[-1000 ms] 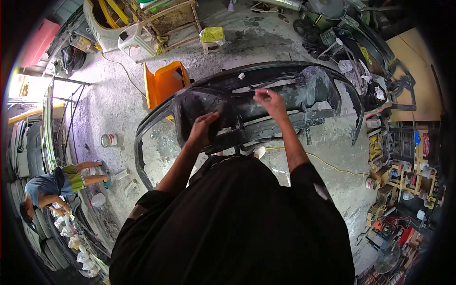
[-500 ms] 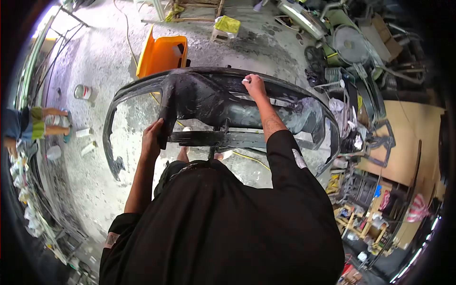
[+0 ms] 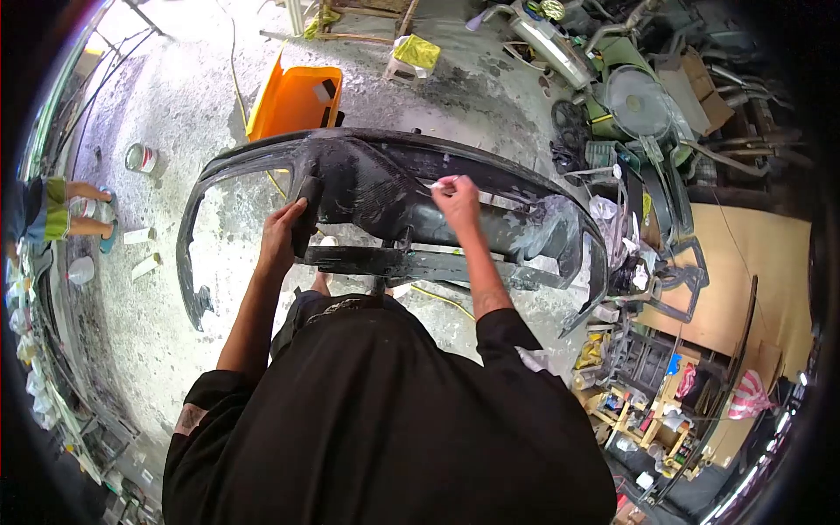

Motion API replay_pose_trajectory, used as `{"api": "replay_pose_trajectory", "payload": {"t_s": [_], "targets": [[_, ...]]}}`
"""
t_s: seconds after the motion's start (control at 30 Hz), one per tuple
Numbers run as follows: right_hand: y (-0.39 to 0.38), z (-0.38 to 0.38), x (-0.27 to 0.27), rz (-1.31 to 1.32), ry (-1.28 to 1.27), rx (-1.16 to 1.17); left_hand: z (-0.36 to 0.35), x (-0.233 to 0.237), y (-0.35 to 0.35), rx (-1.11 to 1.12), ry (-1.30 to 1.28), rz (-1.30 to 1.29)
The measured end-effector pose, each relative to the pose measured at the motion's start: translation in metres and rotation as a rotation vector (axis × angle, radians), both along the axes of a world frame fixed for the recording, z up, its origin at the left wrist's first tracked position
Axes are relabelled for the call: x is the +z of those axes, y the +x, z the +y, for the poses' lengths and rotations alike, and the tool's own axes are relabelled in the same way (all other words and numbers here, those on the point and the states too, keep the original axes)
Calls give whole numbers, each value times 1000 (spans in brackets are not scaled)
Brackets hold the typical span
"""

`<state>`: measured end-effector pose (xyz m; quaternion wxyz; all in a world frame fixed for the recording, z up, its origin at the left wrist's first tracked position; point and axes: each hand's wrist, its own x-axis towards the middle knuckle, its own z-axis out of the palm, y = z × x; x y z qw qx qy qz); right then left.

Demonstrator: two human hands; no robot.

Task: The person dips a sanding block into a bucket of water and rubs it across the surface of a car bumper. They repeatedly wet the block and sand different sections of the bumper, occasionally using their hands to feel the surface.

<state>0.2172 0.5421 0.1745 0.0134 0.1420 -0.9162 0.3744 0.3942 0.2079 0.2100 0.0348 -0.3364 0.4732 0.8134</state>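
A large black bumper-like panel (image 3: pixel 359 179) with openings and grey smeared patches lies across the view in front of me. My left hand (image 3: pixel 282 229) is closed round the dark upright edge of its left opening. My right hand (image 3: pixel 457 201) pinches a small white piece (image 3: pixel 437 186) over the upper middle of the panel, close to the long slot. Whether the white piece touches the surface I cannot tell. A grey patch (image 3: pixel 547 223) marks the panel's right part.
Beyond the panel stands an orange bin (image 3: pixel 293 101). A yellow-topped stool (image 3: pixel 415 55) is farther back. Another person's legs (image 3: pixel 86 210) show at the left, near a can (image 3: pixel 141 158). Car parts and a round lid (image 3: pixel 639 101) crowd the right.
My right hand has moved down and slightly left with the white piece, from the panel's far edge towards its middle. My left hand keeps its hold. The whole view has shifted slightly.
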Motion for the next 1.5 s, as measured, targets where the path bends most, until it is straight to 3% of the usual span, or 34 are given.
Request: {"api": "replay_pose_trajectory", "payload": {"t_s": [0.07, 0.2, 0.47, 0.53, 0.6, 0.63, 0.67, 0.73, 0.87, 1.1, 1.23, 1.33, 1.4, 1.5], "targets": [[22, -8, 1, -54, 1, -71, 5, 1, -6, -31, 10, 5], [16, 27, -12, 109, 127, -143, 20, 10, -20, -160, 12, 43], [-12, 203, -29, 186, 278, -425, 31, 17, -16, -181, -63, 72], [-14, 199, -26, 167, 326, -451, 31, 12, -13, -226, -99, 97], [-10, 164, -36, 43, 183, -477, 39, 10, -6, -150, -89, 118], [4, 130, -15, 215, 209, -360, 44, 8, -2, -129, -109, 116], [8, 105, -10, 105, 215, -292, 49, 14, 2, -137, -129, 119], [18, 76, -25, 333, 137, -165, 63, 28, 9, -95, -128, 94], [18, 94, -21, 345, 61, -123, 76, 34, 23, -87, -221, 132], [-14, 255, -21, 338, 297, -309, 92, 23, 37, -24, -224, 95], [-42, 299, -27, 276, 338, -380, 122, 42, 38, 37, -241, 98], [-44, 282, -46, 289, 192, -270, 139, 47, 38, 15, -242, 110], [-24, 235, -40, 394, 234, -289, 147, 40, 37, 38, -228, 116], [-3, 193, -26, 372, 85, -86, 155, 42, 39, 64, -224, 118]]}}
